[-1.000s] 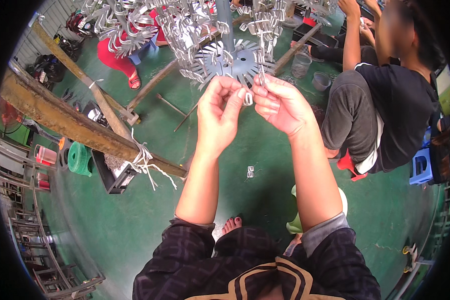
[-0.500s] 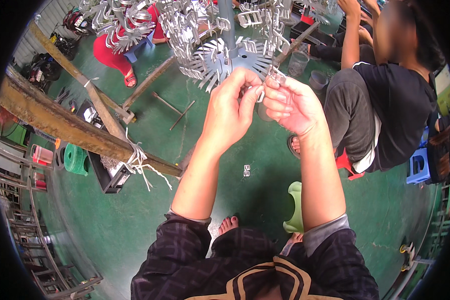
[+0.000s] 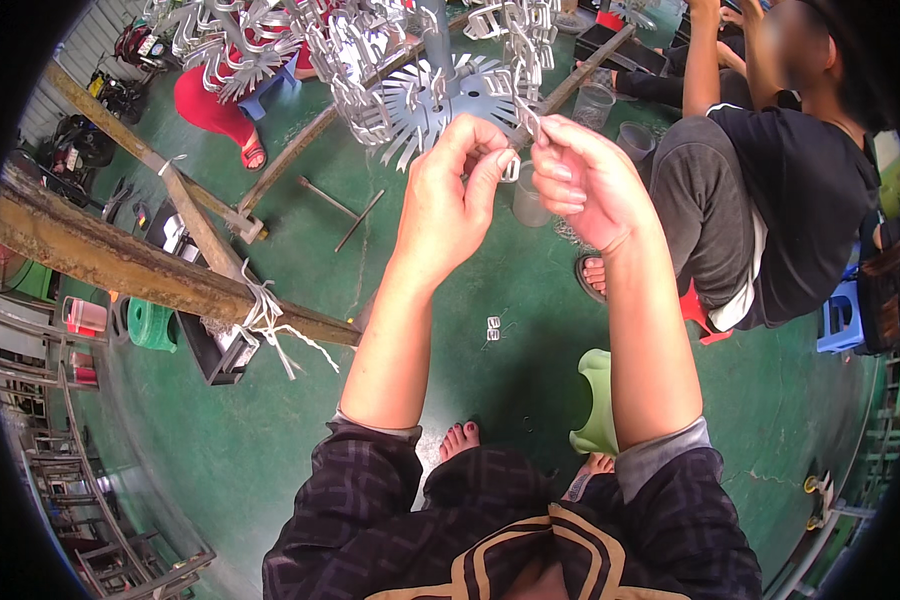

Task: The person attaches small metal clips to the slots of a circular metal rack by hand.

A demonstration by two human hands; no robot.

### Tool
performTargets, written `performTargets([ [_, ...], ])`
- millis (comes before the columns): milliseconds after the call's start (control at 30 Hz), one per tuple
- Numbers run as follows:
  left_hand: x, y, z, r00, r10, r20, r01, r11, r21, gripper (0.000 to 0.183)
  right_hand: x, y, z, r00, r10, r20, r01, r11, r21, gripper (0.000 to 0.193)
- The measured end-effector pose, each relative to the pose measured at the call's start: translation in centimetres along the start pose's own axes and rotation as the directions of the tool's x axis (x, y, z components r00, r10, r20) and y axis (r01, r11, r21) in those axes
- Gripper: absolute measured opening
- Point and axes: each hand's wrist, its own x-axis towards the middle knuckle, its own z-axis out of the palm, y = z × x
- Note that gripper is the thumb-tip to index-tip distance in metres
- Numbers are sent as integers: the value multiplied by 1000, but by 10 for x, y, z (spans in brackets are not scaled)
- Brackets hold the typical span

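Metal loop [image 3: 511, 171]: left hand [image 3: 446, 192] pinches it, right hand [image 3: 598, 185] pinches another silvery piece [image 3: 531, 124]; apparently mid-hooking, needing careful alignment next.

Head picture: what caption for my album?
Left hand holds a silver loop, right hand pinches a metal piece, near hanging metal parts.

Left hand [image 3: 444, 202] and right hand [image 3: 602, 188] are raised, fingers [image 3: 560, 188] apparently pinched.

Dk patterned top [image 3: 370, 525] w/ grey cuffs [image 3: 663, 462], blk/tan striped neck trim [image 3: 475, 570], dk-red toenail polish [image 3: 470, 427].
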Motion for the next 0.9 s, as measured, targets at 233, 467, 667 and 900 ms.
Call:
performTargets([
  [233, 0, 5, 1, 1000, 21, -3, -21, 999, 41, 5, -8, 6, 17, 866, -492, -90, 370, 751, -547, 16],
  [467, 5, 1, 6, 994, 107, -34, -104, 991, 82, 6, -7, 3, 14, 789, -613, -48, 391, 560, -731, 15],
  [667, -7, -6, 6, 998, 3, -64, -6, 999, -45, 16, -6, -1, 8, 796, -604, -26, 375, 527, -763, 19],
  [900, -66, -79, 14, 955, -52, -291, 46, 999, -25, 7, -6, 0, -9, 797, -603, -28, 348, 497, -795, 18],
])
